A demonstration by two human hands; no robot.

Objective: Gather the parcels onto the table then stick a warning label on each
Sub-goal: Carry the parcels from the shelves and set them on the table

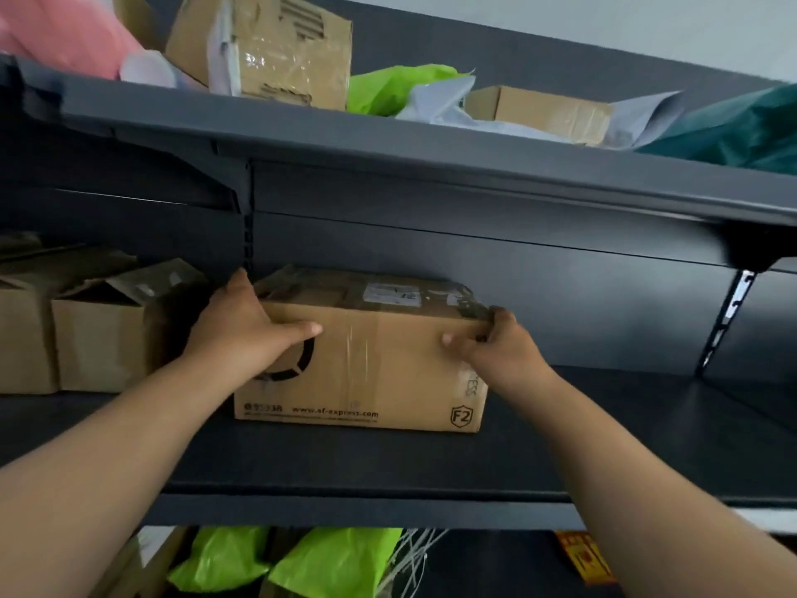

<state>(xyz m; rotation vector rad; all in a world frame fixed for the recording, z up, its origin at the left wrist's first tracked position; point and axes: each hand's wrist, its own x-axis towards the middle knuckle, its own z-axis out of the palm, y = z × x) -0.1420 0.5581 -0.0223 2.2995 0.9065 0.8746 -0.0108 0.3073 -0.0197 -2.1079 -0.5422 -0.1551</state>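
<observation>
While you face the dark shelving point(388, 463), the upper shelf point(431, 166) hangs low over the work. The parcel point(379, 373), a taped brown box, sits on the middle shelf, just right of 2 open cartons point(99, 343). No table in view.

Risks: lift too high and the box could strike the shelf lip above. Pull unevenly and it could swing into the cartons or slip.

Your left hand point(246, 325) wraps the top-left corner, thumb on the front. Your right hand point(496, 343) pinches the top-right corner, fingers curled.

matt cardboard box point(379, 364) with glossy clear tape, on a smooth dark metal shelf point(388, 459).
</observation>
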